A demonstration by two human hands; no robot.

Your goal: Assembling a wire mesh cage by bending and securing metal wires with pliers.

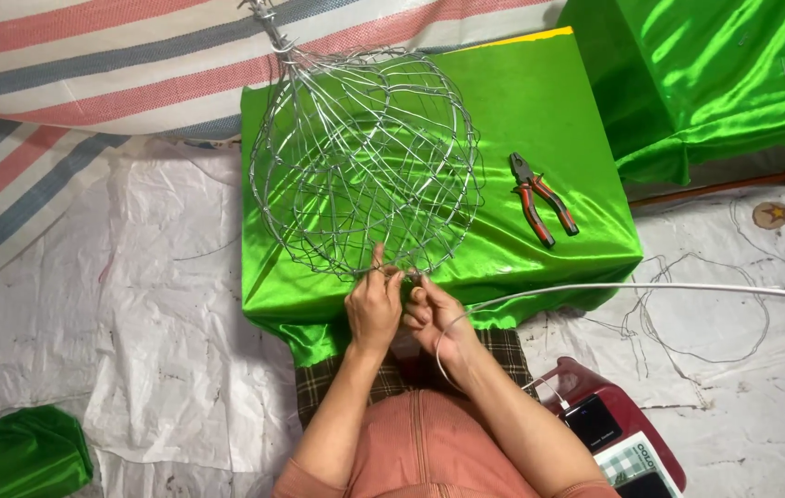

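Wire is being worked at the near rim of a rounded wire basket frame [365,157], which is lying tilted on a worktop draped in shiny green cloth [540,101]. The frame's twisted stem is pointing away toward the striped red, blue and white tarpaulin [88,55] behind the worktop. The left hand [372,304] is being held closed at the frame's lower rim, its fingers pinched around the wire there. The right hand [434,318] is being kept just beside it, touching it, with the fingers curled in on a loose length of silver wire [651,288]; how tightly that wire is being gripped cannot be told. The loose wire is running from the hands out to the right, across the white plastic sheet [180,323] that is covering the floor, and a loop of it is curving down past the right wrist. Pliers with red and black handles [540,198] are lying on the green cloth to the right of the frame, well apart from both hands and untouched. More thin wire is lying coiled on the sheet further right. A red stool [595,387] carrying a dark phone is standing by the right forearm, and a bundle of green cloth [23,456] is lying at the lower left
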